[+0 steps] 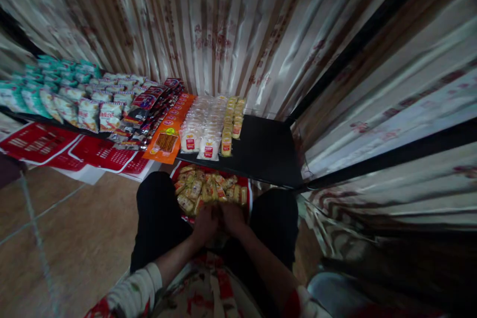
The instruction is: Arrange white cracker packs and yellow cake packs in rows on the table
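Observation:
My left hand (206, 221) and my right hand (234, 218) are close together between my knees, at the near edge of a pile of yellow-wrapped snack packets (208, 186). The fingers of both hands look curled inward, and the dim light hides what they hold, if anything. The pile lies on a red sheet or tray (249, 194) with a pale border, below the front edge of the black shelf. Above it on the shelf stand rows of small yellow snack packets (226, 144) and white snack packets (208, 148).
The black shelf (268, 149) also holds an orange snack bag (164, 144), dark red packets (145, 104), white bags (112, 114) and teal bags (33, 99). Red printed sheets (40, 141) hang below its left part. Black frame bars (357, 44) and pleated curtains (223, 25) stand behind and to the right.

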`<state>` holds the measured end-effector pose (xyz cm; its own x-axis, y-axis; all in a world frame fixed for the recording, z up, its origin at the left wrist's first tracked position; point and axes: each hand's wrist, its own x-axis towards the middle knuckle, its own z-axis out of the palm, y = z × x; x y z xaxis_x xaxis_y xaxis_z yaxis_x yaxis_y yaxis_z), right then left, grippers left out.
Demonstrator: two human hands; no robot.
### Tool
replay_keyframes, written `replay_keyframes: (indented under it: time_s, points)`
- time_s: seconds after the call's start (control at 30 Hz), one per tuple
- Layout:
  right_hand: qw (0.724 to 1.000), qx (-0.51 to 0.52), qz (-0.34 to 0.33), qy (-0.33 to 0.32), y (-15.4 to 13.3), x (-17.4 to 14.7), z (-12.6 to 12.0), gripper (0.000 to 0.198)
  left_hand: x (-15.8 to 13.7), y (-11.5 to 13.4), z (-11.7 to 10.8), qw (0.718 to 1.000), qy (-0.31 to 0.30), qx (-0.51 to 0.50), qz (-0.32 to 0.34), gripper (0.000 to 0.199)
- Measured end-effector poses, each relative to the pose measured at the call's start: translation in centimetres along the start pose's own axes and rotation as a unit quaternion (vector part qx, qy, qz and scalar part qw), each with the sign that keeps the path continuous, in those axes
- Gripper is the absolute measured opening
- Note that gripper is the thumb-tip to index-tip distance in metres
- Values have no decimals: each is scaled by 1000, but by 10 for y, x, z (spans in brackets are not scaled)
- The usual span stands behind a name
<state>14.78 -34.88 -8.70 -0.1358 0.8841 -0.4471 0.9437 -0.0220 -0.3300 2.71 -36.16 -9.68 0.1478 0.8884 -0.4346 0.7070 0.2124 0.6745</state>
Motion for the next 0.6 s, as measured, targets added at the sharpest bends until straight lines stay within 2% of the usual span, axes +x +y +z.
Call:
replay_keyframes:
  time_s: [0.17, 0.27, 0.33, 0.4, 0.47, 0.53, 0.6]
  points:
    - [999, 46, 13, 11, 9, 4, 5, 22, 3, 0, 0, 999, 30, -15, 6, 37]
    - [989, 148, 11, 31, 19, 12, 12, 14, 7, -3, -3, 995, 84, -59, 11, 39]
    - [966, 253, 5, 48, 24, 18, 14, 12, 11, -4, -7, 989, 110, -98, 15, 41]
    - [917, 396, 6, 52, 27, 21, 12, 17, 16, -2, -11, 981, 120, -152, 13, 45]
    - [843, 536, 7, 42, 28, 21, 7, 25, 20, 1, -15, 970, 117, -215, 3, 50]
    - [771, 636, -4, 23, 28, 18, 0, 30, 23, 6, -19, 956, 92, -279, 2, 47]
    - [716, 698, -10, 2, 26, 15, -7, 34, 23, 11, -21, 943, 49, -329, 14, 36]
